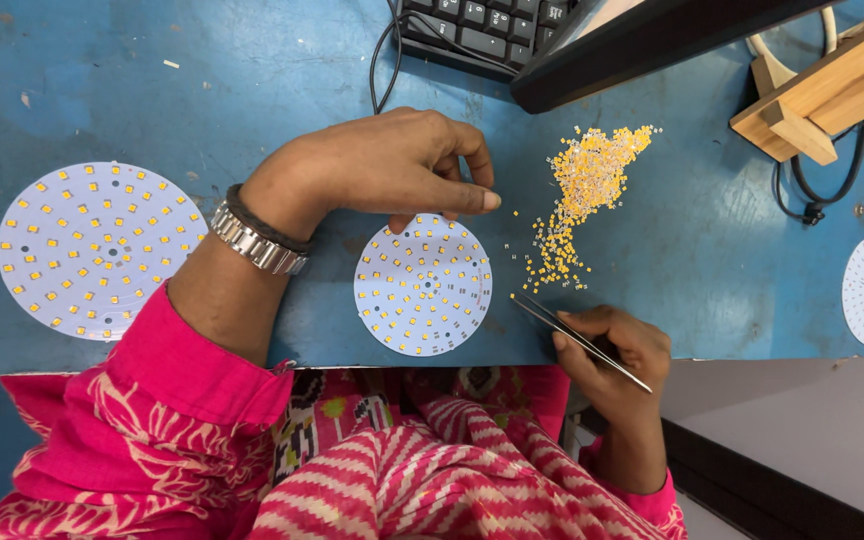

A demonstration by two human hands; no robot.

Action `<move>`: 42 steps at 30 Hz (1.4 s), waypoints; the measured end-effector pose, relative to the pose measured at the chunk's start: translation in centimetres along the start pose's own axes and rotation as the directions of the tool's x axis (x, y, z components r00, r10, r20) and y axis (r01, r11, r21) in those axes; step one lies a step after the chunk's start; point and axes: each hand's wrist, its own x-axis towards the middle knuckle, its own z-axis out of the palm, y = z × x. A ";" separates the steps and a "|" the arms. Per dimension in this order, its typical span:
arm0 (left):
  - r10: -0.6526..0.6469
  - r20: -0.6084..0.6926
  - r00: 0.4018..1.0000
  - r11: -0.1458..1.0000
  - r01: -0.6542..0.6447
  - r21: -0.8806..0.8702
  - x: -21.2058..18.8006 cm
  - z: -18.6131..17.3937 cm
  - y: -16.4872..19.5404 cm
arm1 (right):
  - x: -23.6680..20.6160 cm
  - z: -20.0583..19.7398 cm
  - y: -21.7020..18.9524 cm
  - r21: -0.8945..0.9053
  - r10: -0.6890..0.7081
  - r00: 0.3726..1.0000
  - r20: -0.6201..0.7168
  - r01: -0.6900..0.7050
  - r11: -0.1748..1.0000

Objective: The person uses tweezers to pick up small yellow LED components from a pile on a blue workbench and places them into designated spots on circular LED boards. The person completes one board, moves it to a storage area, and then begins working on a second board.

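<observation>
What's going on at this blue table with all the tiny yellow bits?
A person sits at a blue table. Their left hand rests fingertips on the top edge of a round white LED board, holding it in place. Their right hand holds metal tweezers, tips pointing toward a loose pile of small yellow chips. A second, larger round board dotted with chips lies to the left.

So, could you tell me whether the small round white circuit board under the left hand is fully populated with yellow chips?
Not full: the small round white circuit board shows several bare dark pads among its chips.
</observation>
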 end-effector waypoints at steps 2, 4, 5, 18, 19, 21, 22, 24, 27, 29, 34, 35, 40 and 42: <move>0.000 -0.002 1.000 1.000 0.000 0.003 0.0 0.0 0.0 | -0.1 0.0 0.0 -0.011 0.039 0.999 -0.009 -0.039 0.999; 0.006 -0.005 1.000 1.000 -0.006 0.008 0.0 0.0 0.0 | -0.1 0.0 0.1 -0.001 0.058 0.998 -0.017 -0.058 0.998; 0.010 -0.007 1.000 1.000 -0.010 0.012 0.0 0.1 0.0 | -0.1 0.0 0.1 0.004 0.050 0.999 -0.016 -0.050 0.999; 0.024 -0.008 1.000 1.000 -0.024 -0.004 0.0 0.1 -0.1 | -0.3 0.0 0.4 0.022 0.064 0.997 -0.037 -0.064 0.998; 0.023 -0.008 1.000 1.000 -0.023 -0.005 0.0 0.1 -0.1 | -0.4 0.0 0.5 0.024 0.094 0.994 -0.054 -0.093 0.995; 0.022 -0.008 1.000 1.000 -0.022 -0.008 0.0 0.1 -0.1 | -0.5 0.0 0.6 -0.003 0.065 0.996 -0.058 -0.065 0.998; 0.020 -0.009 1.000 1.000 -0.020 -0.009 0.0 0.1 -0.1 | -0.5 0.0 0.7 -0.017 0.050 0.997 -0.060 -0.051 0.999; 0.016 -0.010 1.000 1.000 -0.016 -0.012 0.0 0.0 -0.1 | -0.5 -0.1 0.6 0.039 -0.002 0.999 -0.035 0.004 0.999; 0.006 -0.006 1.000 1.000 -0.006 -0.015 0.0 0.1 0.0 | -0.3 -0.2 0.5 0.061 -0.025 1.000 0.005 0.025 0.998; 0.010 -0.004 1.000 1.000 -0.010 -0.014 0.0 0.0 0.0 | -0.2 -0.3 0.4 0.055 -0.045 0.999 0.030 0.043 0.998; 0.008 -0.005 1.000 1.000 -0.008 -0.003 0.0 0.0 0.0 | 0.1 -0.5 0.1 0.092 -0.105 0.993 0.062 0.099 0.991; 0.007 -0.006 1.000 1.000 -0.007 -0.001 0.0 0.0 0.0 | 0.1 -0.5 0.0 0.077 -0.101 0.993 0.061 0.096 0.992; 0.019 -0.003 1.000 1.000 -0.019 -0.007 0.0 0.0 -0.1 | 0.1 -0.4 0.1 0.052 -0.103 0.993 0.060 0.100 0.994; 0.016 -0.003 1.000 1.000 -0.016 -0.005 0.0 0.0 0.0 | 0.0 -0.4 0.2 0.036 -0.097 0.994 0.056 0.096 0.995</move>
